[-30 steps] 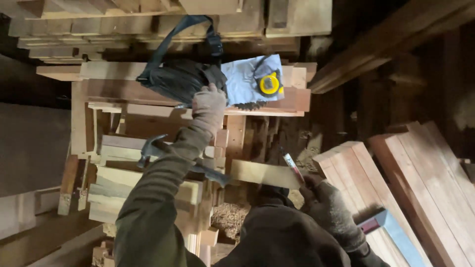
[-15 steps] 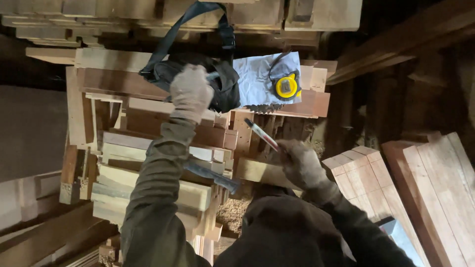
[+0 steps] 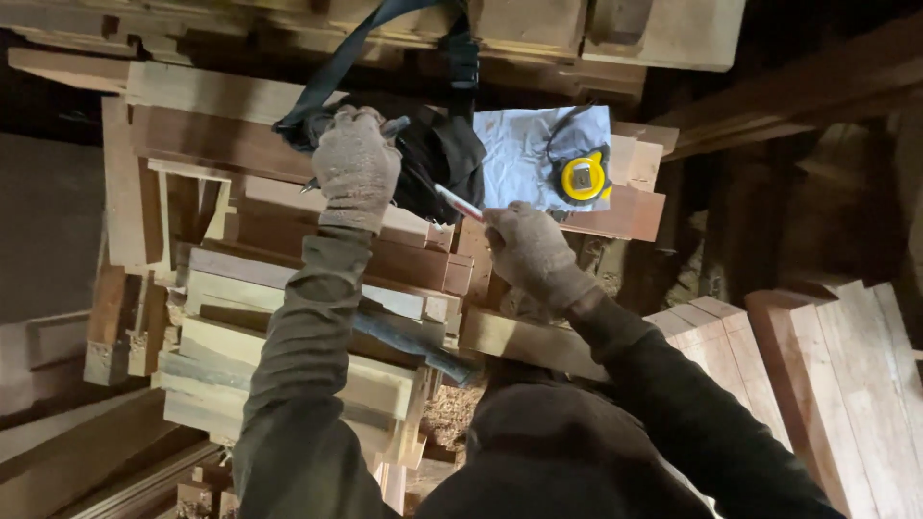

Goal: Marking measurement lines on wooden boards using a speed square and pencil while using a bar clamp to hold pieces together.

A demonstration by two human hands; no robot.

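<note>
My left hand (image 3: 356,163), in a knitted work glove, grips the edge of a black shoulder bag (image 3: 437,154) that lies on a stack of planks. My right hand (image 3: 529,252), also gloved, holds a red-and-white pencil (image 3: 458,203) whose tip points into the bag's opening. A hammer (image 3: 413,341) rests on the planks below, partly hidden under my left forearm. Next to the bag lies a light cloth (image 3: 524,154) with a yellow tape measure (image 3: 582,176) on it.
Stacked wooden planks (image 3: 288,279) fill the left and middle. More timber is piled along the top (image 3: 538,24). Reddish boards (image 3: 846,365) lean at the lower right. Sawdust (image 3: 447,413) lies below the stack. The right background is dark.
My right hand has carried the pencil up and leftward from the lower right to the bag. My left hand has shifted left along the bag. The view has moved slightly.
</note>
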